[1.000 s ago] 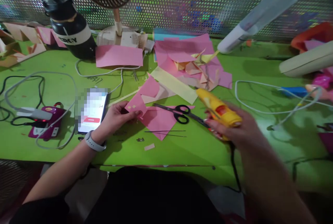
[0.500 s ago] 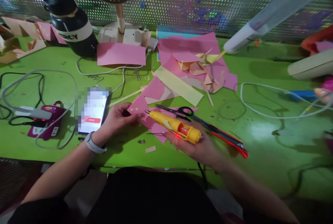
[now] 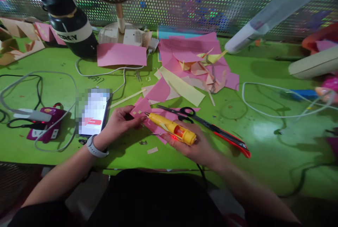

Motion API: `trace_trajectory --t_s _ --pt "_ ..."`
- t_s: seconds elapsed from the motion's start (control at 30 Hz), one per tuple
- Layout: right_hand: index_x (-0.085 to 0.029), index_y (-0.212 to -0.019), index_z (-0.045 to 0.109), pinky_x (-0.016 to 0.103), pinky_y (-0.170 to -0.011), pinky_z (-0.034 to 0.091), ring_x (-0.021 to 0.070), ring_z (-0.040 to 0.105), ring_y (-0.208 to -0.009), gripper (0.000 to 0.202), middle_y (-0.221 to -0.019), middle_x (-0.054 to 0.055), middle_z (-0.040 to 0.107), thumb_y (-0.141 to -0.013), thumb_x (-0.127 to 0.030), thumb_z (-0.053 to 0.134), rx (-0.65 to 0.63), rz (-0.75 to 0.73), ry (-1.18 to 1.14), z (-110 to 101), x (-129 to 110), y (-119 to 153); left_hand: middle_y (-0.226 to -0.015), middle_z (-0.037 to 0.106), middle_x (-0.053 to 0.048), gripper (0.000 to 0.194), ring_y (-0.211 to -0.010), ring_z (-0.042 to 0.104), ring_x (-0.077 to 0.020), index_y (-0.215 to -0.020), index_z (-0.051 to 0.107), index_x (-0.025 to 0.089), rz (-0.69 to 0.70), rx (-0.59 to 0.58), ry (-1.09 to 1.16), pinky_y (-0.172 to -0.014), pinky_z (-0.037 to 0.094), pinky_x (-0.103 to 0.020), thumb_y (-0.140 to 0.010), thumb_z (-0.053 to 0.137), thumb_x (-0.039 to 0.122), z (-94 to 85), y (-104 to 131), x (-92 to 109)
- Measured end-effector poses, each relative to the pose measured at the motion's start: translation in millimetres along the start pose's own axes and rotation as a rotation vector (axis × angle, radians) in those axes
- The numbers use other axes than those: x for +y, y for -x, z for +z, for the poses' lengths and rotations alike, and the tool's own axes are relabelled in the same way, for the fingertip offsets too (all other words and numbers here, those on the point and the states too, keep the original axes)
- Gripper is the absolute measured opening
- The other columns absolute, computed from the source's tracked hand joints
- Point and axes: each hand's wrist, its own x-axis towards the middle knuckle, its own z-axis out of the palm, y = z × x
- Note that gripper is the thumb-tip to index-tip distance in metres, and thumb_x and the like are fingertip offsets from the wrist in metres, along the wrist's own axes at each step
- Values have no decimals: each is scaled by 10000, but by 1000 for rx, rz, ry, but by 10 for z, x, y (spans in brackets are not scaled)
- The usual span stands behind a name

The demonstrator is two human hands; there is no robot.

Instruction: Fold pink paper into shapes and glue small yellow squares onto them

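My left hand [image 3: 123, 119] pinches a pink paper piece [image 3: 140, 108] that has small yellow squares on it. A yellow glue gun [image 3: 173, 127] lies in my right hand [image 3: 185, 144], its red light lit and its metal tip close to the held paper and my left fingertips. Black-handled scissors [image 3: 187, 113] lie just behind the glue gun, beside a red and black cutter [image 3: 224, 136]. Under and around my hands are more pink paper [image 3: 160, 91] and a pale yellow strip [image 3: 185, 88].
A phone [image 3: 95, 112] and a purple power strip [image 3: 50, 125] with cables lie left. Behind stand a dark bottle [image 3: 75, 31] and a fan [image 3: 120, 35]. Paper scraps [image 3: 195, 51] are heaped at the back; a clear plastic tube [image 3: 271, 16] leans at the back right.
The glue gun has shifted slightly left with my right hand. The held pink piece now shows apart from the larger pink paper behind it. The whole view has moved a little.
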Motion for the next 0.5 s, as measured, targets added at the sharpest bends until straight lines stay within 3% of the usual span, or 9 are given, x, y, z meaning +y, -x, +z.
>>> trace_trajectory --t_s 0.5 --pt "-236 -742 529 295 -537 430 144 526 -543 225 -642 -17 571 -882 -394 606 -25 -99 115 9 15 -9 -689 701 -9 253 -582 618 -96 -896 719 142 26 -4 -9 -539 495 -169 -759 813 333 -10 -2 -66"
